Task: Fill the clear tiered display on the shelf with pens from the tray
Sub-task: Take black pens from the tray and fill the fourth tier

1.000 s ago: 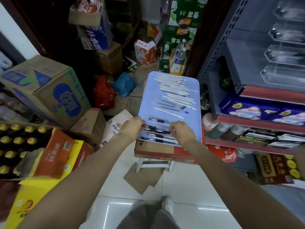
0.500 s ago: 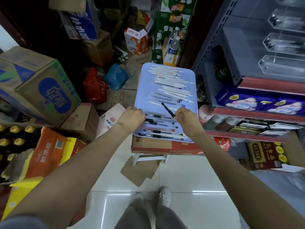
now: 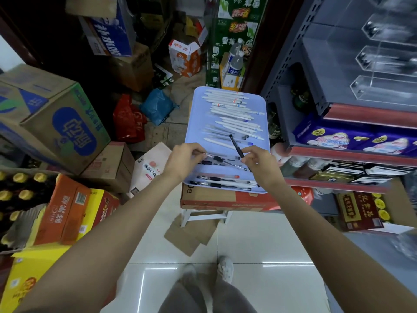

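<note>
Cartons, bottle crates and bags crowd a shop floor to the left; to the right stands a grey shelf (image 3: 291,71) bearing the clear display (image 3: 383,86), whose tiers look bare so far as the blur lets me tell. Between them the tray (image 3: 196,123) rests on a red box (image 3: 225,199) on a white stool (image 3: 205,215).

Only the head view is given. White pens (image 3: 230,105) lie in rows at the tray's far end, black-gripped pens (image 3: 221,179) at the near edge. The right hand (image 3: 259,163) pinches a black pen (image 3: 237,147) that tilts up off the tray, tip pointing away. The left hand (image 3: 185,159) pinches the end of a clear pen (image 3: 223,162) lying low among the others.

A second ago both hands lay flat on the near pens; half a second ago the right had raised the black pen, and now it sits higher while the left has closed on a second. So picking has started, nothing has reached the display, and I judge the carry to the shelf comes next.
</note>
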Tool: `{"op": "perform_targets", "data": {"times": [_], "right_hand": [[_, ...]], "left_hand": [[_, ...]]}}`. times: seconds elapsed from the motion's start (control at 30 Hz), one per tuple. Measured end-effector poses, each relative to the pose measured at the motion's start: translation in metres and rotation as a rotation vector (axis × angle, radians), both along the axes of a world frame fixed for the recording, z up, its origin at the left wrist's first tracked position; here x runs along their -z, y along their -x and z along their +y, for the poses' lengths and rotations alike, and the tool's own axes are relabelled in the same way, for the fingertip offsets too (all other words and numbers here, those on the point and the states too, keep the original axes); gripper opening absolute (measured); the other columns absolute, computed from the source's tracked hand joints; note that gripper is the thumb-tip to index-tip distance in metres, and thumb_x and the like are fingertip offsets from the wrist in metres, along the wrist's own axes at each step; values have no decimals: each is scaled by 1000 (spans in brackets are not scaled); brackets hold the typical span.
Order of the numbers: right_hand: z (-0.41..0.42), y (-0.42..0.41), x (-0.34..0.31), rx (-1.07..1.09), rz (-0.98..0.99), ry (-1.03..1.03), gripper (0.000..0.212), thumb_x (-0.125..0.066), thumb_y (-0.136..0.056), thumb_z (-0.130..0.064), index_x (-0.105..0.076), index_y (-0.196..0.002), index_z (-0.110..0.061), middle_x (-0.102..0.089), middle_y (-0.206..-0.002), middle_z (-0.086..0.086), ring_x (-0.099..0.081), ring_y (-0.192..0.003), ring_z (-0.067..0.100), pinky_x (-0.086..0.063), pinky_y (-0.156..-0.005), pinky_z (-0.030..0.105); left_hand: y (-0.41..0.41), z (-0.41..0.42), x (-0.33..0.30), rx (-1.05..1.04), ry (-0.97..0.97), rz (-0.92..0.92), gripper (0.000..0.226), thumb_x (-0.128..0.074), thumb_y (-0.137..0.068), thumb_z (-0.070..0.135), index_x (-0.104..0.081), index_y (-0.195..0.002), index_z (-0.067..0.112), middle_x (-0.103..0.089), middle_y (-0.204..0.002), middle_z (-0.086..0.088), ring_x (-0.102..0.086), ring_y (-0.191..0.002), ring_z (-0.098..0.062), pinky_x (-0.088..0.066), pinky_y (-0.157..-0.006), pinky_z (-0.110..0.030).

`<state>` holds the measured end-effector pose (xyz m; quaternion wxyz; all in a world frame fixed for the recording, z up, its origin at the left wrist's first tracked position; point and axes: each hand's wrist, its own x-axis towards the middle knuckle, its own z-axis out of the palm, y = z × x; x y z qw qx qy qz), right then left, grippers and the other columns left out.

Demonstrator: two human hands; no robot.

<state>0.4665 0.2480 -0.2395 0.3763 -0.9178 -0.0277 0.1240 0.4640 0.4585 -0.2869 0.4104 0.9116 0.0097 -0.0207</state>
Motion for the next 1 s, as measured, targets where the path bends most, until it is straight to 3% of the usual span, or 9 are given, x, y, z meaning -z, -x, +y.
{"op": "perform_targets", "data": {"times": [0.1,0.23,0.33,0.43,0.5,0.57,0.63,0.83,1.0], "right_hand": [[1,1,-12,-1,-16,-22,22,-46,-95,-7,-58,-114,-4,-68,-101,10,-60,-80,25,-49,-70,38],[-9,-1,-33,28,-73,-107,13,-56,-92,-12,-51,-104,-10,-56,-85,1,-60,-89,28,-49,-83,48],[-23,-8,-57,67,-146,-203,39,-61,-89,-11,-39,-121,-17,-53,-79,-3,-62,-81,26,-52,-80,47],[-49,-17,-86,110,-261,-264,74,-64,-86,-9,-20,-144,-23,-59,-74,3,-63,-68,21,-54,-70,30],[-75,-28,-101,141,-308,-338,82,-64,-84,-4,-15,-146,-28,-62,-75,6,-66,-71,27,-56,-74,39],[-107,-40,-115,173,-319,-402,77,-63,-84,-2,-21,-143,-28,-62,-80,2,-68,-76,25,-56,-78,44],[-140,-53,-128,177,-357,-409,67,-64,-85,-3,-27,-137,-24,-62,-79,-2,-67,-71,15,-55,-74,32],[-257,-104,-156,265,-424,-683,35,-52,-92,1,-27,-111,-16,-59,-73,9,-64,-51,6,-56,-57,19],[-356,-151,-165,354,-534,-702,29,-52,-93,-2,-30,-107,-14,-61,-78,5,-66,-58,2,-56,-61,17]], "left_hand": [[1,-7,-15,-68,376,59,3,-64,-87,14,-67,-86,15,-69,-87,-5,-65,-87,-18,-49,-79,-25],[-4,-28,-45,-97,651,77,5,-52,-95,12,-55,-91,12,-66,-88,-7,-66,-90,-19,-49,-77,-27],[-15,-48,-75,-113,755,49,9,-42,-100,15,-48,-93,15,-59,-101,-12,-66,-92,-18,-49,-81,-31],[-33,-78,-111,-90,762,-61,13,-37,-101,13,-49,-99,18,-55,-96,-8,-65,-87,-16,-49,-81,-31],[-47,-107,-133,-31,725,-144,19,-35,-102,12,-50,-108,20,-55,-94,-9,-64,-84,-17,-52,-80,-32],[-62,-139,-151,39,612,-219,25,-36,-101,12,-52,-118,21,-53,-93,-12,-62,-77,-13,-54,-78,-30],[-79,-173,-165,94,468,-307,27,-43,-98,13,-55,-122,20,-53,-90,-4,-57,-72,-10,-51,-71,-23],[-123,-279,-191,114,377,-378,7,-69,-83,17,-66,-89,19,-63,-77,13,-62,-64,-6,-49,-63,-21],[-163,-355,-204,156,342,-357,27,-63,-85,5,-68,-107,20,-67,-98,4,-64,-93,-11,-52,-90,-32]]}}
